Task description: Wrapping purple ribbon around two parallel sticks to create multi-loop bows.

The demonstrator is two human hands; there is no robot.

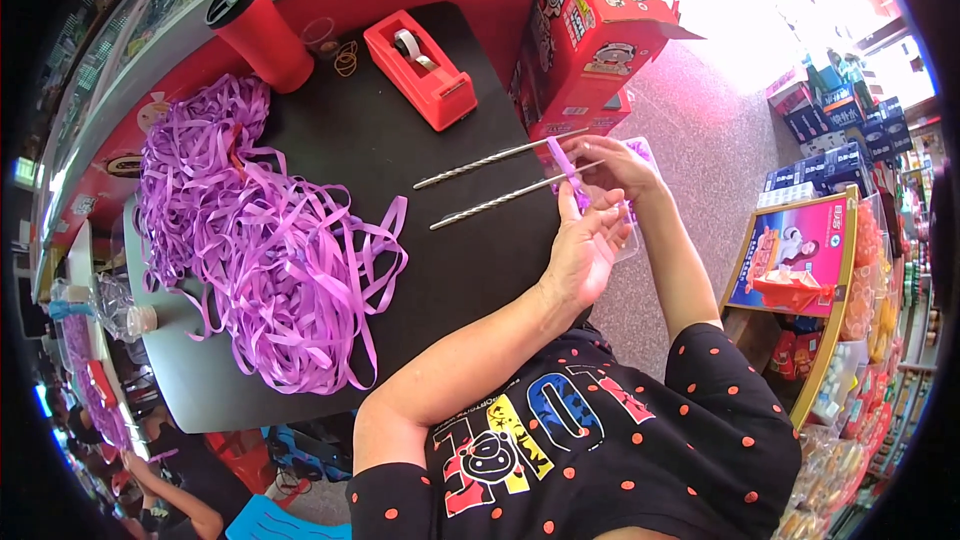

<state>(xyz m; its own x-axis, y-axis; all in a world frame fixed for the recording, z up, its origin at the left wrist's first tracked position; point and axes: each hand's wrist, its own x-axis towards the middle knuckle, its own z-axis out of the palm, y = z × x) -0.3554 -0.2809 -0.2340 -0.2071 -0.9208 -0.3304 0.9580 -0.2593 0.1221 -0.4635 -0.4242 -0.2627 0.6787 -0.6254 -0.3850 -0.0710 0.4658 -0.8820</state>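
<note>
Two parallel metal rods with spiral grooves, like drill bits (480,167), jut out over the right side of the dark table. Purple ribbon (561,156) is wrapped around their right ends. My right hand (622,168) pinches this ribbon from the far side, fingertips beside the upper rod. Close below it, my left hand (583,252) has its thumb and fingers drawn together on the ribbon by the lower rod. Partly hidden behind both hands is a clear plastic container (630,243) with purple pieces in it. A large tangled heap of purple ribbon (290,275) lies at the left.
On the dark table (455,305) stand a red tumbler (262,40) and a red tape dispenser (420,70), with rubber bands (345,58) between them. A red carton (600,25) stands beyond the table. Shelves of goods line the right. Another person's arm (172,492) shows at lower left.
</note>
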